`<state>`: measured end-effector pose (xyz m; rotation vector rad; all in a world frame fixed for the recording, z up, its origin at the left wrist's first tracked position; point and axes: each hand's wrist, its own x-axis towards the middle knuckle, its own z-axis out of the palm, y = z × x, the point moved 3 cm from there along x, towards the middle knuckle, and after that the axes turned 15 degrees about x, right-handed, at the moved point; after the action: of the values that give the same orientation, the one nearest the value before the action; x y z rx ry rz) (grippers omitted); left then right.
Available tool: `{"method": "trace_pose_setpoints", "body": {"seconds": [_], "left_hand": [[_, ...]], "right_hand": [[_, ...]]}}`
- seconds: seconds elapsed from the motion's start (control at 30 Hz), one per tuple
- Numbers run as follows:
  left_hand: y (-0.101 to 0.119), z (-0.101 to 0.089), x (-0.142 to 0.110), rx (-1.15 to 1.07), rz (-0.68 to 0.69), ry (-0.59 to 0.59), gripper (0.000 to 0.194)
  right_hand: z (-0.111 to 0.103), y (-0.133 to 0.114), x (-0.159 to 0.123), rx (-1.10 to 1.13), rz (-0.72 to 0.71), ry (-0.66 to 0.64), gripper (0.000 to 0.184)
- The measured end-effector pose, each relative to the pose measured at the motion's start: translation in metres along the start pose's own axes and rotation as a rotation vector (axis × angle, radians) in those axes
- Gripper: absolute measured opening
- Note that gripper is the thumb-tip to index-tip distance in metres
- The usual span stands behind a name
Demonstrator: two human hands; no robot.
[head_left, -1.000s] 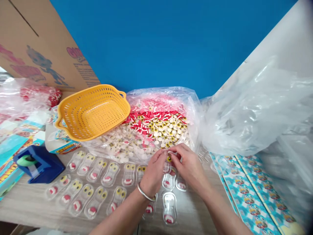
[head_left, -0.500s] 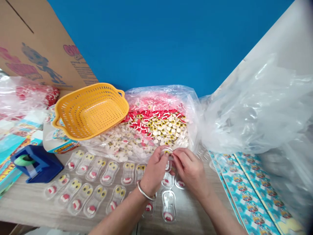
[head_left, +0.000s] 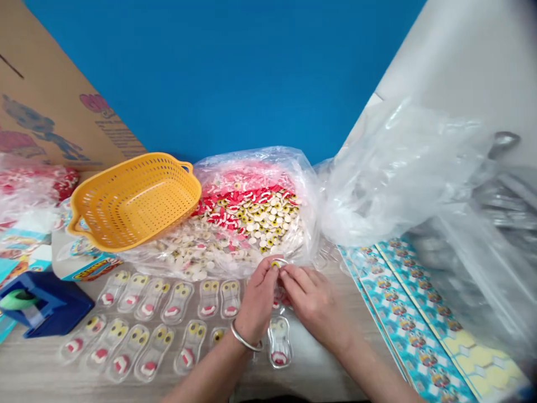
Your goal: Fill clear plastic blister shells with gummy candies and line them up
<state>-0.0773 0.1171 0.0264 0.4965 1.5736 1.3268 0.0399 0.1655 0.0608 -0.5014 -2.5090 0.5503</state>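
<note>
My left hand [head_left: 260, 302] is closed around a small clear plastic blister tray [head_left: 280, 261], tipped up, with a yellow gummy eye at its top end. The fingers of my right hand [head_left: 308, 299] are pinched together at the tray's right side; whether they also hold a candy is hidden. Below my hands lies another clear tray [head_left: 279, 341] with a red-and-white gummy mouth at its lower end. Just beyond my fingers, an open plastic bag [head_left: 308, 224] holds loose gummy eyes [head_left: 268, 221] and red gummy mouths [head_left: 222, 215].
Rows of filled trays [head_left: 145, 299] lie on the left of the table. Behind them are a yellow basket [head_left: 138, 201] and a blue tape dispenser [head_left: 62, 305]. Printed teal card sheets [head_left: 403, 302] lie right, beside large clear bags [head_left: 390, 179]. A cardboard box [head_left: 62, 73] stands back left.
The view has turned to the right, so most things sit further left in it. Both hands still hold the tray in nearly the same place, with the fingers slightly shifted.
</note>
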Motion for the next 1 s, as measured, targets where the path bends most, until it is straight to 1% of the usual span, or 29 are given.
{"method": "trace_pose_setpoints", "body": {"seconds": [0.07, 0.13, 0.17, 0.2, 0.27, 0.33, 0.37, 0.43, 0.5, 0.57, 0.6, 0.67, 0.73, 0.77, 0.83, 0.9, 1.0], "left_hand": [[-0.002, 0.008, -0.005, 0.048, 0.010, -0.035, 0.025], [-0.001, 0.016, -0.010, 0.075, 0.025, -0.060, 0.025], [0.001, 0.020, -0.013, 0.071, 0.031, -0.066, 0.025], [0.002, 0.024, -0.016, 0.057, 0.031, -0.074, 0.025], [0.006, 0.032, -0.020, 0.011, 0.022, -0.088, 0.025], [0.009, 0.038, -0.022, -0.048, 0.012, -0.104, 0.027], [0.010, 0.039, -0.022, -0.079, 0.004, -0.111, 0.028], [0.011, 0.038, -0.020, -0.124, 0.000, -0.111, 0.029], [0.012, 0.032, -0.013, -0.141, 0.011, -0.085, 0.029], [0.015, 0.023, -0.002, -0.147, 0.032, -0.063, 0.026], [0.017, 0.018, 0.005, -0.156, 0.043, -0.060, 0.024], [0.026, 0.008, 0.021, -0.187, 0.043, -0.052, 0.022], [0.036, -0.002, 0.040, -0.225, 0.018, -0.014, 0.021], [0.041, -0.008, 0.049, -0.242, -0.002, 0.015, 0.022], [0.049, -0.017, 0.068, -0.270, -0.030, 0.060, 0.023], [0.055, -0.024, 0.083, -0.288, -0.033, 0.080, 0.022], [0.057, -0.031, 0.096, -0.324, -0.031, 0.092, 0.020]], "right_hand": [[-0.005, 0.003, -0.005, 0.194, 0.184, 0.061, 0.017], [-0.009, 0.006, -0.009, 0.352, 0.345, 0.086, 0.011], [-0.011, 0.008, -0.011, 0.390, 0.388, 0.095, 0.010], [-0.014, 0.009, -0.013, 0.394, 0.400, 0.121, 0.010], [-0.019, 0.010, -0.016, 0.303, 0.356, 0.212, 0.012], [-0.022, 0.010, -0.018, 0.125, 0.234, 0.270, 0.016], [-0.021, 0.009, -0.018, 0.037, 0.159, 0.268, 0.019], [-0.017, 0.006, -0.017, -0.070, 0.025, 0.212, 0.020], [-0.013, 0.004, -0.012, -0.070, -0.047, 0.174, 0.019], [-0.011, 0.004, -0.002, 0.005, -0.056, 0.170, 0.020], [-0.010, 0.006, 0.004, 0.068, -0.039, 0.174, 0.021], [-0.008, 0.016, 0.023, 0.215, 0.043, 0.197, 0.025], [-0.005, 0.033, 0.048, 0.319, 0.147, 0.231, 0.027], [-0.002, 0.043, 0.063, 0.336, 0.187, 0.239, 0.026], [0.005, 0.064, 0.095, 0.295, 0.236, 0.219, 0.022], [0.014, 0.081, 0.127, 0.196, 0.267, 0.164, 0.021], [0.025, 0.096, 0.160, 0.002, 0.282, 0.059, 0.020]]}}
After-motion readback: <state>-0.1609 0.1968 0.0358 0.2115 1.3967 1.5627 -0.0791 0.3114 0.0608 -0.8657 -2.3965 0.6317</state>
